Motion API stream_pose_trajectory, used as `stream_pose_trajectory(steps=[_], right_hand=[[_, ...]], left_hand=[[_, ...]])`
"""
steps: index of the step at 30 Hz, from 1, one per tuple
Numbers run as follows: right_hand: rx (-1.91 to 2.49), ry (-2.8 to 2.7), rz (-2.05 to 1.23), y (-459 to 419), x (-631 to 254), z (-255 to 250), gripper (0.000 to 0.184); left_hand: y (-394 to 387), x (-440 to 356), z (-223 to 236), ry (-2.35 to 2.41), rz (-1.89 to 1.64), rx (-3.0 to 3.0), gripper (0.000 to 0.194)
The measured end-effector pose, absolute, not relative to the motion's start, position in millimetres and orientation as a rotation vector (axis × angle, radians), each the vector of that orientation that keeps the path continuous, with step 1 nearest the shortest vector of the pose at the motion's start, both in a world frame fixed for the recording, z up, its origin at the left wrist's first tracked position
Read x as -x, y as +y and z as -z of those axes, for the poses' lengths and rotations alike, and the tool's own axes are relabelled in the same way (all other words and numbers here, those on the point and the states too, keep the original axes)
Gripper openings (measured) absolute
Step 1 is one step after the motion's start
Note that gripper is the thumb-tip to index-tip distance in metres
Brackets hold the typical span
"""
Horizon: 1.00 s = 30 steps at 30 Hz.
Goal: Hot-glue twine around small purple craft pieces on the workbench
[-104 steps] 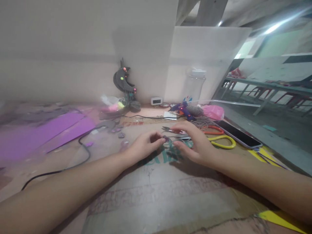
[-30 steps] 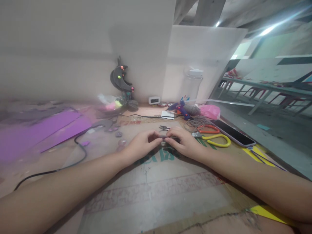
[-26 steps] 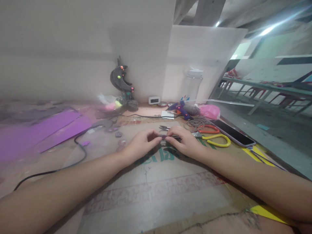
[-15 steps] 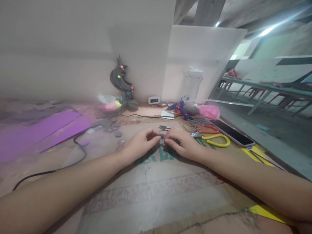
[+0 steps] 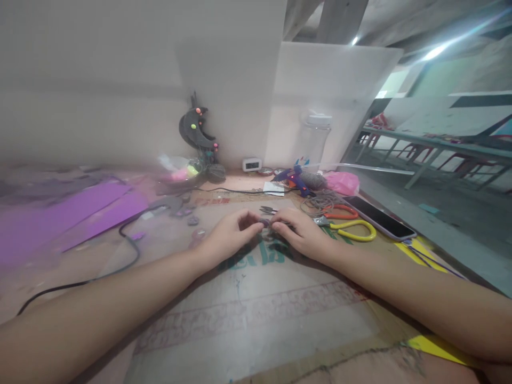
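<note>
While the worktop point(image 5: 236, 183) stretches out before us, we have a large cardboard sheet point(image 5: 248, 341) under our forearms, reaching up beneath the yellow-handled scissors point(image 5: 373, 233). Well to the left of those scissors we see a purple sheet point(image 5: 92, 205); just to their right lies a phone point(image 5: 380, 217), and beyond them, to the left, a glue gun point(image 5: 298, 181).

To the left of the same scissors, our two hands meet nearly tip to tip. We keep the left hand point(image 5: 228, 232) pinched narrow on a small dark purple piece point(image 5: 264, 223); the right hand point(image 5: 304, 234) is drawn in narrow just beside it, though we cannot tell whether it grips anything.

To handle this piece well, we would judge it best to steady it lightly with the left thumb and finger, rest the forearms, and work with small movements of the right fingertips, since a hard squeeze could bend it or hide its edge.

Compared with the earliest frame, our right hand has closed from a wide, spread shape and come in to the piece, while our left hand holds much the same pinch.
</note>
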State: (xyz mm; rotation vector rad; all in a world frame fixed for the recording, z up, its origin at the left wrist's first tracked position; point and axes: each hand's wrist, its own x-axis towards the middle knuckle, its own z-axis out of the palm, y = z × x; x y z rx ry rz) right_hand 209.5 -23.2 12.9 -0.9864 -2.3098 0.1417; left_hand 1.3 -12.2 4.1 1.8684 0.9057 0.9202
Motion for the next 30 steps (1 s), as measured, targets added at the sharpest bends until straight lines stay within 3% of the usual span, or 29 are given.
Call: stream_pose_trajectory(steps=[15,22,30], right_hand=[[0.915,-2.283,-0.093,-23.7,-208.0,-12.1,0.018],[0.944,-2.280,-0.102,-26.4,-208.4,-15.9,0.024],[0.960,-2.267,-0.095,-24.1,-209.0,-11.7,0.015]], left_hand=[[-14.0,-1.6,-2.5,0.906,-0.853,-1.916,0.023],[-14.2,-1.3,-4.6,0.962,-0.849,-1.940,0.022],[-13.2,-0.8,-5.1,0.946,-0.900,-1.881,0.019]])
